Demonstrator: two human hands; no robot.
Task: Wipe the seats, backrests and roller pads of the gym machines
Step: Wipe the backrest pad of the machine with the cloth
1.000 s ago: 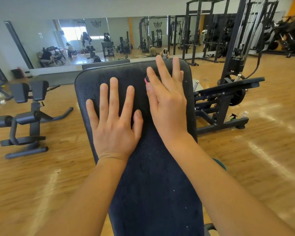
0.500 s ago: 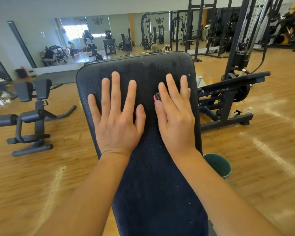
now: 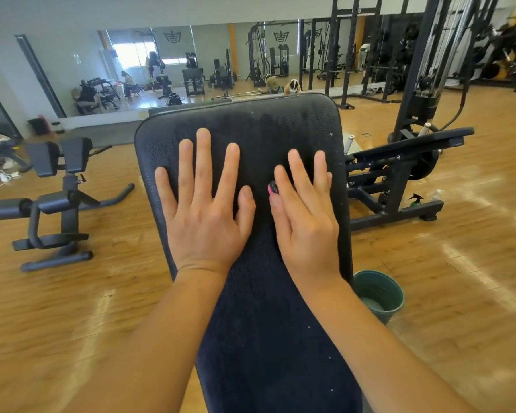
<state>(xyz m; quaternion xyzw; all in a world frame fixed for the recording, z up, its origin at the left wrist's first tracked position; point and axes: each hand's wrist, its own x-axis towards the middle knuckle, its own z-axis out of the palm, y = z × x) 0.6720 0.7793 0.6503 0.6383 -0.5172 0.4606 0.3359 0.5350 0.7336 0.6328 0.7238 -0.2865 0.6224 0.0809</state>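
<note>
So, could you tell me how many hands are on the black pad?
2. The left hand lies flat on the left half of the pad, fingers spread; the right hand lies flat on its right half. Neither is hidden.

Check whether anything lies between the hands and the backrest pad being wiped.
Only the dark cloth: it lies flat on the backrest under the palms of the left hand and right hand, whose fingers seem to reach onto bare pad above it. A small pink-and-black object sits at the right thumb tip.
</note>
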